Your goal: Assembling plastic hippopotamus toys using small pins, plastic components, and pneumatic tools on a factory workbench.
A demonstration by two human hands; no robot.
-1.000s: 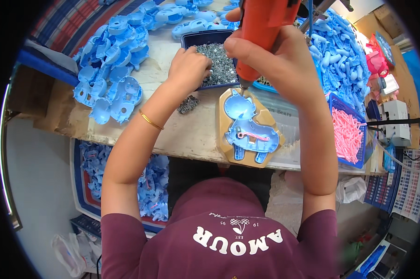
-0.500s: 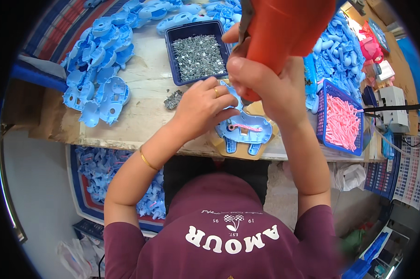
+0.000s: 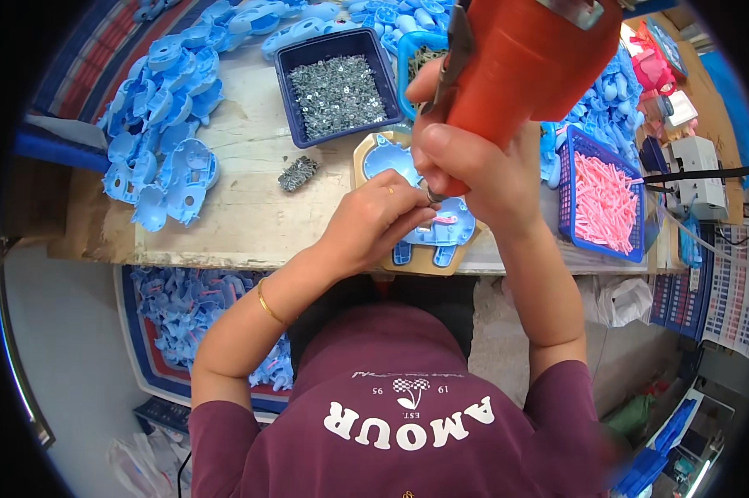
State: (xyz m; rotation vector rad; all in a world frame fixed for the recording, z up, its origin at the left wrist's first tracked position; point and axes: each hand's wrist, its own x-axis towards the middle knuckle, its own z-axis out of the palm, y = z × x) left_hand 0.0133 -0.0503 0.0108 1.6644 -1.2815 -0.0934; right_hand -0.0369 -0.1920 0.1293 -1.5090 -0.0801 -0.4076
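Note:
My right hand (image 3: 482,162) is wrapped round an orange power screwdriver (image 3: 524,75), its tip pointing down. Under the tip, my left hand (image 3: 379,216) has its fingers pinched together; whatever is between them is too small or hidden. Both hands are over a light-blue plastic shell half (image 3: 453,228), shaped like an animal body. The shell lies in a tan holding block (image 3: 432,259) at the table's near edge. A small pink plastic strip (image 3: 446,220) lies inside the shell, partly covered by my left fingers.
A dark blue tray of small metal parts (image 3: 287,100) stands beyond my left hand, with a small pile of screws (image 3: 298,173) nearer. Blue shells (image 3: 163,100) are heaped at left. At right stands a blue basket (image 3: 600,242) of pink strips. A black cable (image 3: 706,174) runs at far right.
The screwdriver's tip has come down to my left fingertips. My left hand has shifted over the shell, from its upper left side to near the pink strip. The whole view has shifted slightly.

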